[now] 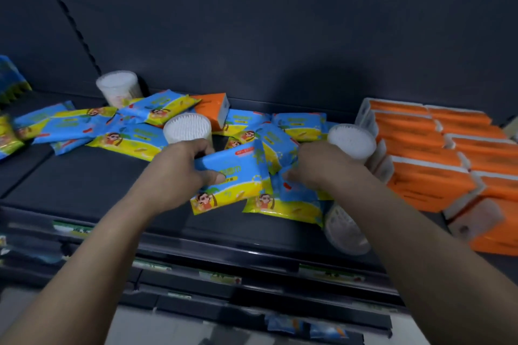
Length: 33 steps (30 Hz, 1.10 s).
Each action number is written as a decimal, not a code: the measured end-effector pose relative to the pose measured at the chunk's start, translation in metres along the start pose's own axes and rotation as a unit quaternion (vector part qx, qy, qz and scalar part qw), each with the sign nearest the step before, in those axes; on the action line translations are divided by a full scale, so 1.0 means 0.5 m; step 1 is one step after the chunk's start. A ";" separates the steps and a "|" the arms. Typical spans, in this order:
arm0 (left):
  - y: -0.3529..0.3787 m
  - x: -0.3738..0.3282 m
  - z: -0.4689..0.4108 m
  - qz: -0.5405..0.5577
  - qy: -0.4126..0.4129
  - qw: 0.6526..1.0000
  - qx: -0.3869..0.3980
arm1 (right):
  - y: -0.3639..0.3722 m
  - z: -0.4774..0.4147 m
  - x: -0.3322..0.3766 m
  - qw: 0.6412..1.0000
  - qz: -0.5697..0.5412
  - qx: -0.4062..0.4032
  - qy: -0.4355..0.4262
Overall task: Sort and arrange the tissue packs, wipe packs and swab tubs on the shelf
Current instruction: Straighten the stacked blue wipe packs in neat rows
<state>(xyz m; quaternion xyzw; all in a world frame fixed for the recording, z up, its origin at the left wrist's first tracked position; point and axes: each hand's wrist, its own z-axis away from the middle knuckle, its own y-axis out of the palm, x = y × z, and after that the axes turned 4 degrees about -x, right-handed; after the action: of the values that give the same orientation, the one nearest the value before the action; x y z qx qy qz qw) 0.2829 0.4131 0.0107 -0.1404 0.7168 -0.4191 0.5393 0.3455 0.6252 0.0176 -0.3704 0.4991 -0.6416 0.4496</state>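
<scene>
My left hand grips a blue and yellow wipe pack by its left end, near the middle of the dark shelf. Beside it, my right hand holds a second wipe pack that lies partly under the first. Several more wipe packs are strewn across the back left. Swab tubs stand at the back left, at the centre and by my right hand; another tub lies on its side at the front. One orange tissue pack sits among the wipes.
Orange tissue packs are stacked in rows on the right of the shelf. A blue and yellow bundle stands at the far left. The shelf's front rail carries price labels, with lower shelves below.
</scene>
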 end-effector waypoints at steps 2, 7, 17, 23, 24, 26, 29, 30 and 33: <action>-0.004 0.004 -0.012 -0.018 0.017 0.999 -0.035 | 0.008 -0.007 0.013 0.999 -0.007 -0.005 0.032; -0.027 0.021 -0.045 -0.015 0.068 0.997 -0.046 | 0.024 -0.023 0.036 0.992 -0.046 0.008 0.120; -0.064 0.063 -0.091 0.004 0.186 0.982 0.011 | 0.000 0.002 0.067 0.931 -0.144 -0.100 0.320; -0.063 0.064 -0.086 0.038 0.195 0.980 0.024 | -0.021 0.057 0.041 0.896 -0.212 -0.162 0.355; -0.062 0.062 -0.084 0.041 0.194 0.980 0.020 | -0.024 0.067 0.035 0.890 -0.233 -0.191 0.341; -0.061 0.055 -0.074 0.050 0.187 0.981 0.011 | -0.034 0.085 0.028 0.883 -0.277 -0.231 0.300; -0.068 0.041 -0.047 0.063 0.176 0.982 -0.013 | -0.041 0.092 0.023 0.857 -0.358 -0.271 0.254; -0.072 0.036 -0.034 0.061 0.172 0.983 -0.026 | -0.042 0.094 0.026 0.843 -0.390 -0.279 0.243; -0.094 0.035 0.008 0.055 0.148 0.985 -0.063 | -0.045 0.093 0.045 0.779 -0.529 -0.295 0.162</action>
<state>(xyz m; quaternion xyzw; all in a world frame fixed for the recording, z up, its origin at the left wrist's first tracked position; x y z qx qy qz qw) 0.2682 0.3713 0.0345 -0.0707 0.8203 -0.3586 0.4399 0.3768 0.5918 0.0510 -0.5814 0.4547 -0.6505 -0.1789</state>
